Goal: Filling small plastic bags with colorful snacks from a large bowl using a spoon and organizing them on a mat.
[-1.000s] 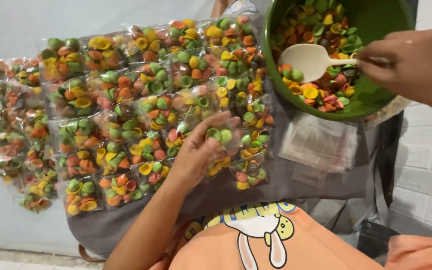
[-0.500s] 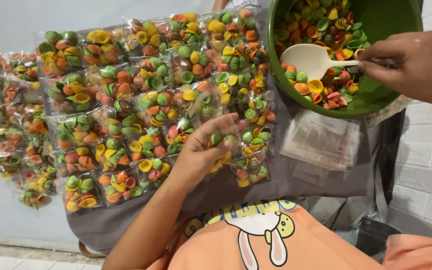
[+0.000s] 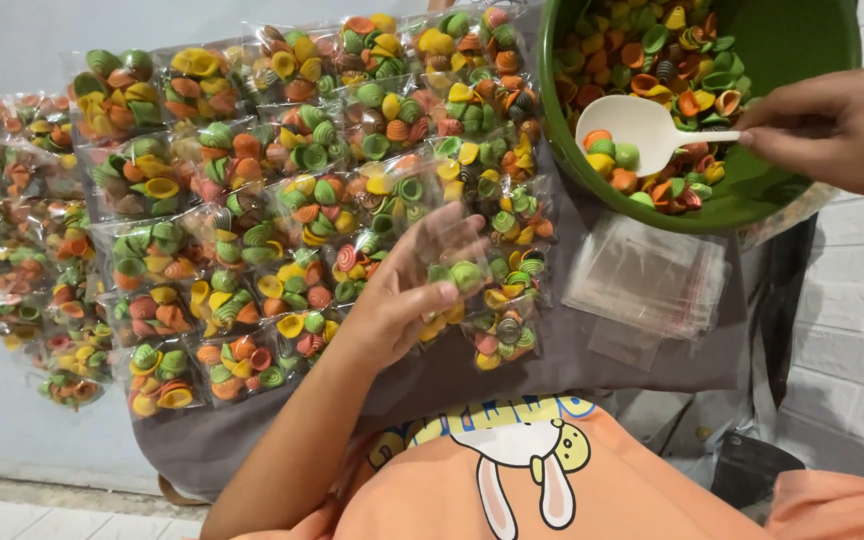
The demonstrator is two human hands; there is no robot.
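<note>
Grey cloth worktop (image 3: pixel 592 365) is nearly buried under rows of small clear packets of orange, green and yellow shell-shaped crackers (image 3: pixel 252 230). Left hand (image 3: pixel 402 305) is closed loosely around a small clear plastic bag (image 3: pixel 452 255) with a few crackers in it, held over the filled packets. Right hand (image 3: pixel 832 125) pinches a white plastic spoon (image 3: pixel 642 130), loaded, inside the big green bowl (image 3: pixel 812 60). Risky bit: that bag mouth looks narrow, so a tilted spoon could scatter crackers. Bowl overhangs the right edge too. Only open room is by the stack of empty clear bags (image 3: pixel 652 280).
</note>
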